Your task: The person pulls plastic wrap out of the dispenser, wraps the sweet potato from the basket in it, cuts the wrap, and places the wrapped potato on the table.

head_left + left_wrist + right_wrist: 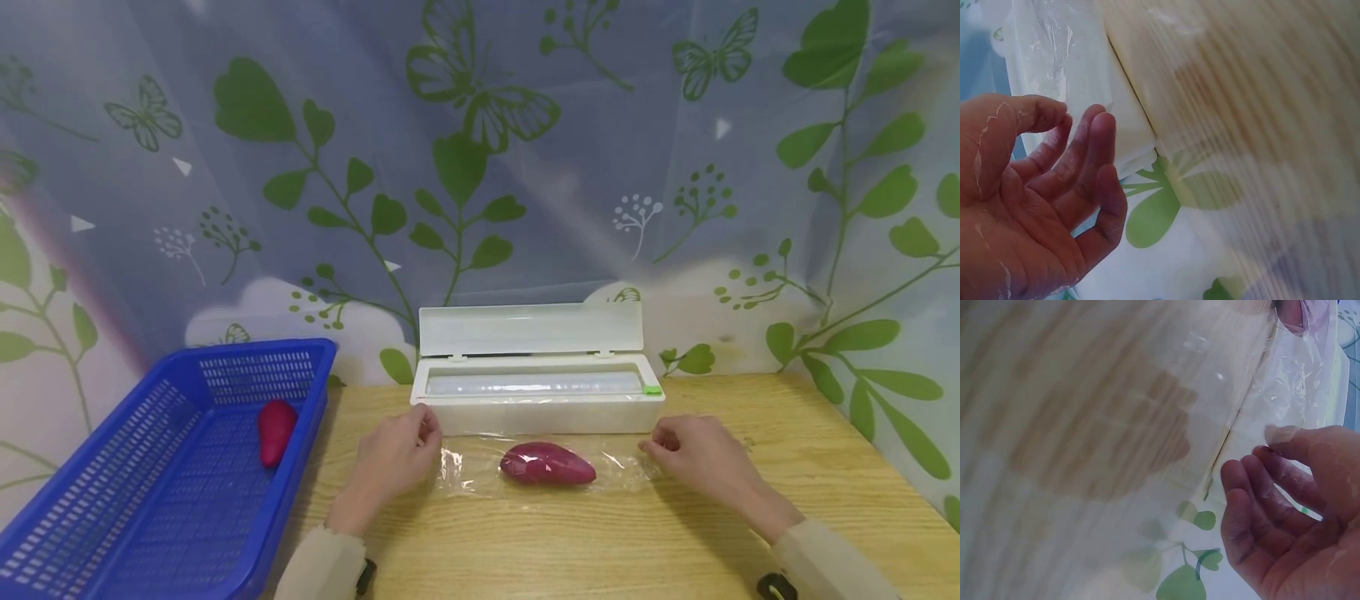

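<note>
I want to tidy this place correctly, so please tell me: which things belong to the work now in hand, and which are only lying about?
Seemingly in the job:
purple vegetable
clear film, pinched by the left hand and right hand
open white box with its roll

Apparently just lying about, untouched:
blue basket
red vegetable inside it

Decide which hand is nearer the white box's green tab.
Right. The right hand is just in front of the green tab; the left hand is near the opposite end of the white box.
</note>
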`<state>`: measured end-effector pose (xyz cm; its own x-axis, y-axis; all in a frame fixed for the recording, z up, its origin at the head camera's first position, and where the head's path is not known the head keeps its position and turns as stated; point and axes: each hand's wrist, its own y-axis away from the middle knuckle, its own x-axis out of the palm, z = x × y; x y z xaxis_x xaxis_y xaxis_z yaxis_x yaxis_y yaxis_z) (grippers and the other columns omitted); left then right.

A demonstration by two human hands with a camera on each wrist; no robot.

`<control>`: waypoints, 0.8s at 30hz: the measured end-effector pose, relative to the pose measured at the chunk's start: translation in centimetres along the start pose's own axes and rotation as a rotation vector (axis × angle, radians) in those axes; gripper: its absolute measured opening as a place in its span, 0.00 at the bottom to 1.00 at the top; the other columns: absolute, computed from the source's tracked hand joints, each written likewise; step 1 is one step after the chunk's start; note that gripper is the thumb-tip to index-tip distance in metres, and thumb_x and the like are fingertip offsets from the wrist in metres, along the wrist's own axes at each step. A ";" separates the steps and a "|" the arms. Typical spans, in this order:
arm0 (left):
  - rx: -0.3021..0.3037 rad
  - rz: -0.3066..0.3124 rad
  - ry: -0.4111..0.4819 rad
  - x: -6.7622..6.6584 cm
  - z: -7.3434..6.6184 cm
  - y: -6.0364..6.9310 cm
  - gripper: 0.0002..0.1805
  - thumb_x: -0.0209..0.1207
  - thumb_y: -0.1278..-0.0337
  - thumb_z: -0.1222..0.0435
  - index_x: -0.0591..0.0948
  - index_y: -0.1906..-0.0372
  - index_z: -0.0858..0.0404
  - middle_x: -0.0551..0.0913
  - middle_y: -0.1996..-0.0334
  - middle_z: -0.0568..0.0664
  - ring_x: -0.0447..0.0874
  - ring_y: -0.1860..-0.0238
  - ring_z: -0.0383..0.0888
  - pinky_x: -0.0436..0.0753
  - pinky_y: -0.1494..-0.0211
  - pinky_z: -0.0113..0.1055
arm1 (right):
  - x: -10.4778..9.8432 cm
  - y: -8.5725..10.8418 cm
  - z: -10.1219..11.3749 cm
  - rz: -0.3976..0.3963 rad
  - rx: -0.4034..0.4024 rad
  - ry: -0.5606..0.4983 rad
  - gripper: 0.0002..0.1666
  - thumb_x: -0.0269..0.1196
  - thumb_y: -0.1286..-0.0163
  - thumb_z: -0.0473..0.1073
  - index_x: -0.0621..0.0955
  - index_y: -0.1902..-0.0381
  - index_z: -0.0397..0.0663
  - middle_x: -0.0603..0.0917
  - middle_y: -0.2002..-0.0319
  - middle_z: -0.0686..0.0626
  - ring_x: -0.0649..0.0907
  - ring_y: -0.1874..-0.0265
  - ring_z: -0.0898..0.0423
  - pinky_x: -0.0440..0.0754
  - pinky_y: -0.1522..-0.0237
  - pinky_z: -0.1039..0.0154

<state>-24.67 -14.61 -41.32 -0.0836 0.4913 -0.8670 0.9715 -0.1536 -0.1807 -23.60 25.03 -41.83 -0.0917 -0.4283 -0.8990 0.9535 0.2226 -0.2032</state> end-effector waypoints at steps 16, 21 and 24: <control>0.143 -0.012 -0.059 -2.7 -3.4 0.8 0.04 0.63 0.37 0.59 0.82 0.65 0.53 0.85 0.67 0.43 0.82 0.66 0.38 0.81 0.65 0.34 | -1.5 0.8 1.1 -0.100 -0.075 0.106 0.02 0.68 0.34 0.41 0.84 0.68 0.52 0.84 0.75 0.56 0.76 0.79 0.63 0.73 0.80 0.65; 0.353 -0.007 0.010 -1.3 -6.0 0.9 0.05 0.64 0.36 0.61 0.85 0.59 0.56 0.86 0.62 0.43 0.84 0.60 0.41 0.84 0.56 0.35 | -0.8 0.6 2.3 -0.250 -0.322 0.117 0.08 0.72 0.41 0.37 0.84 0.69 0.56 0.83 0.74 0.61 0.79 0.77 0.66 0.77 0.76 0.70; 0.416 0.032 0.023 -0.1 -6.9 0.7 0.10 0.64 0.35 0.60 0.85 0.52 0.57 0.87 0.56 0.45 0.85 0.54 0.43 0.85 0.50 0.38 | -0.1 0.3 3.2 -0.276 -0.494 0.091 0.11 0.75 0.45 0.36 0.85 0.67 0.55 0.85 0.70 0.60 0.83 0.72 0.64 0.82 0.71 0.70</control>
<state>-22.43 -8.84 -38.12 -0.0456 0.4989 -0.8654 0.8006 -0.4999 -0.3304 -22.38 22.40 -40.55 -0.3636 -0.4567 -0.8119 0.6450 0.5054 -0.5732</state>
